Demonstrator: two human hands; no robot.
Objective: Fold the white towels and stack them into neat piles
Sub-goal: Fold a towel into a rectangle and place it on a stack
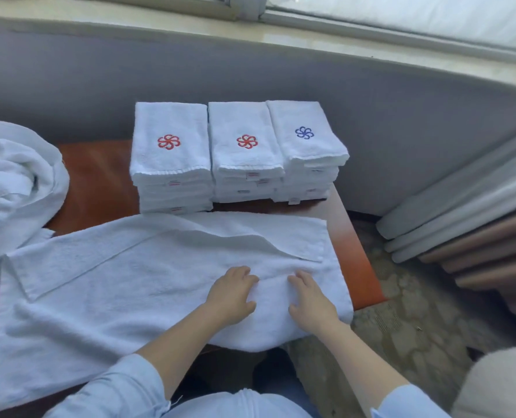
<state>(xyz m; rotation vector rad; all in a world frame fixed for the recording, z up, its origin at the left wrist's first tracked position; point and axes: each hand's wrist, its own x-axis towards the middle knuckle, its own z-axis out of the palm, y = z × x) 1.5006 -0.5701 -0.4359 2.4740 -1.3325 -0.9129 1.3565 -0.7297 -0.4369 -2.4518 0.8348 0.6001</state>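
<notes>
A person in pale blue sleeves (124,384) sets both hands palm-down on a large white terry towel (115,285) lying lengthwise across a reddish-brown worktop (97,176). The left hand (232,292) and the right hand (311,300) lie side by side, apart from each other, near the towel's right end. Their fingers are loosely spread and rest on the cloth without pinching it. The towel's far long edge is turned over towards the person, so a flap runs along its upper half, and its near edge hangs over the front of the worktop.

Behind it, three stacks of folded white towels stand in a row, touching one another. The left stack (170,158) and the middle stack (246,152) each show a red pinwheel emblem on top, and the right stack (306,137) shows a blue one. A loose heap of unfolded white towels (12,182) sits at the worktop's left end, touching the spread towel's corner. A grey padded backrest (371,116) rises behind the stacks under a pale window sill (250,31), and grey and beige curtain folds (476,230) hang at the right above a patterned floor (401,297)
</notes>
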